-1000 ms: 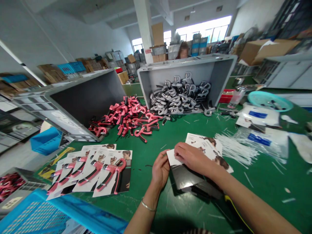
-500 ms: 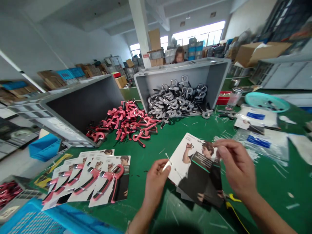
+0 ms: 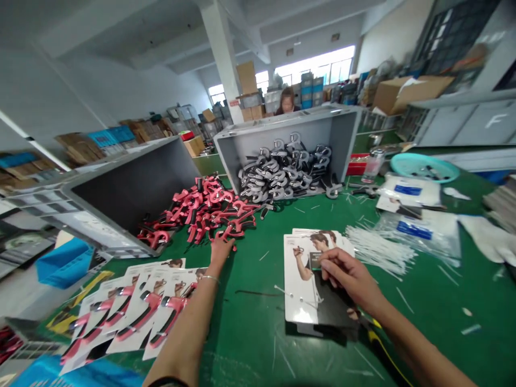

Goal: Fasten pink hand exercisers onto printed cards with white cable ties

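My left hand reaches to the near edge of a heap of pink and black hand grip strengtheners; its fingertips are hidden among them. My right hand is over a stack of printed cards, thumb and fingers drawn together at the top card. Whether anything small is between those fingers I cannot make out. A white cable tie runs through holes in the top card. At the left, several cards, each with a pink hand grip on it, lie fanned out, partly behind my left forearm.
Grey hand grips spill from a tipped grey crate; another crate lies left. Loose white cable ties lie right of the cards, with plastic bags beyond. Yellow-handled cutters are near my right wrist. A person is behind the crates.
My left hand has let go of the top card and moved left and forward to the pink grips. The tilted card now lies flat on the stack, with my right hand over it.
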A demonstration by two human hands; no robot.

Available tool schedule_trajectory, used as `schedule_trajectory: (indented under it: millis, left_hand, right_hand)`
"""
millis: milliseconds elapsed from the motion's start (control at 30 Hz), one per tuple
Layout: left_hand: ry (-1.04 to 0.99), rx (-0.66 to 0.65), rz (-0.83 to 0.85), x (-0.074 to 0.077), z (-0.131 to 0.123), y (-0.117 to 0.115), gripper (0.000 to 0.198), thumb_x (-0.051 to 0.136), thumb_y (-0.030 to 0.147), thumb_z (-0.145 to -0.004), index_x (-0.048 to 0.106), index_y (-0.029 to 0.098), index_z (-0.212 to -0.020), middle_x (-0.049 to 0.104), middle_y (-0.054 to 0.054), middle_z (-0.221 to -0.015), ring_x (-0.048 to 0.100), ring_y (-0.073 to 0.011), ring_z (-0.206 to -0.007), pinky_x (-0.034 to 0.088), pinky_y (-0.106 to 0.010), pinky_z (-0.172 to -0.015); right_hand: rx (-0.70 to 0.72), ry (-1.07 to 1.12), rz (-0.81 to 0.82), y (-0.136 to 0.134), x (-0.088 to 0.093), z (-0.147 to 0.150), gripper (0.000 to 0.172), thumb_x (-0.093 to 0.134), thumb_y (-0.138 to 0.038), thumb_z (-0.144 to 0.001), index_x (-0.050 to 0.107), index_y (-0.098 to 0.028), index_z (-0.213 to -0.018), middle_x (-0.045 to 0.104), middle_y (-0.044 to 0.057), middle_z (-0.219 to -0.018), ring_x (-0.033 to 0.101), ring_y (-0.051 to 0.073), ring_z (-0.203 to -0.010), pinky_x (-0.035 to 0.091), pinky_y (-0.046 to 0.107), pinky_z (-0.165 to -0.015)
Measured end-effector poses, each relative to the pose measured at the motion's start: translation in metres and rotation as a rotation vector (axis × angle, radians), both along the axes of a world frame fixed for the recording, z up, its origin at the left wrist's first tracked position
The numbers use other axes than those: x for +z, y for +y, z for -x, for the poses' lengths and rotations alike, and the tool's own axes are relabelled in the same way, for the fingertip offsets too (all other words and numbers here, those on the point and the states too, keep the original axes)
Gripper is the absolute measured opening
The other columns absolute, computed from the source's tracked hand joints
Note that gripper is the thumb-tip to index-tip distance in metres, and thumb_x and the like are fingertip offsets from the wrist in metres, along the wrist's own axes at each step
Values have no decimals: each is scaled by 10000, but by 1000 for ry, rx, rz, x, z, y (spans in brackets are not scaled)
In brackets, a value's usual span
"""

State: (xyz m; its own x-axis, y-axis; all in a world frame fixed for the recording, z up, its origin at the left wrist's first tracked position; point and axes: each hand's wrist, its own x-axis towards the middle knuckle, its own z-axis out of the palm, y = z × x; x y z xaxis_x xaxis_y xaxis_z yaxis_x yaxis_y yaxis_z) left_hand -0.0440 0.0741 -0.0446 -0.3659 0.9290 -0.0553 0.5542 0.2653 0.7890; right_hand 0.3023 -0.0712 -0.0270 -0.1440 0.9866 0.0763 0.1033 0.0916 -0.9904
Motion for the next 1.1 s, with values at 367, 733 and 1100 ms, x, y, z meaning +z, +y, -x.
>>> schedule_trajectory:
  millis: [367, 733, 1100]
  left_hand:
    - [-765, -286, -24, -1, -37, -88, 351, 753, 371, -772, 644, 166, -1035, 698, -67, -931, 696, -214, -768, 592, -401, -753]
    - [-1064, -603, -209, 53, -170, -136, 763, 813, 288, -731, 468, 238, -1409, 710, -67, -1040, 690, -213, -895, 552, -330, -800]
    - [-280, -806, -362, 23, -111, -113, 189, 670, 315, -878, 745, 225, -1026, 723, -73, -1019, 642, -224, -972, 475, -338, -889]
  right_hand:
    - [0, 109, 107, -11, 15, 9, 281, 564, -504, -929, 524, -226, -947, 678, -5, -746, 430, 80, -430, 287, 206, -398]
    - [72, 91, 228, -25, 65, -1, 401, 680, -523, -828, 393, -244, -803, 601, -59, -605, 412, 68, -388, 239, 189, -357]
    - [93, -565, 42, -8, 47, -2, 270, 569, -417, -897, 439, -227, -755, 575, -19, -639, 501, 141, -536, 341, 250, -481]
